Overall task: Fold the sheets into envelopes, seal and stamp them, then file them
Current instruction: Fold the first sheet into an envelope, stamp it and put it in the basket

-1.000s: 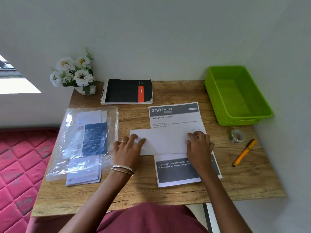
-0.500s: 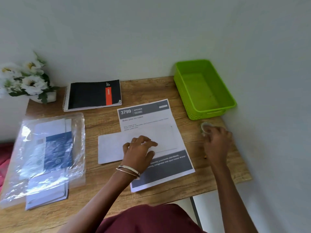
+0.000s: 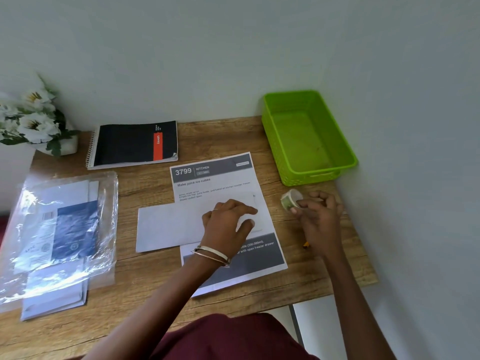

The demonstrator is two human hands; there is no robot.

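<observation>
A white envelope (image 3: 166,227) lies across a printed sheet (image 3: 220,178) in the middle of the wooden table (image 3: 145,276). My left hand (image 3: 228,224) rests on the envelope's right part with spread fingers, holding it flat. My right hand (image 3: 317,219) pinches a small roll of tape (image 3: 291,200) just above the table, to the right of the sheet. A green plastic basket (image 3: 309,141) stands at the back right with nothing in it.
A clear plastic bag with more envelopes and papers (image 3: 59,235) lies at the left. A black spiral notebook (image 3: 132,144) and white flowers in a pot (image 3: 33,123) sit at the back. An orange pen (image 3: 306,246) peeks out under my right wrist. A wall bounds the right side.
My right hand left the envelope, reached right and picked up the tape roll. My left hand slid right along the envelope. The camera turned to the right.
</observation>
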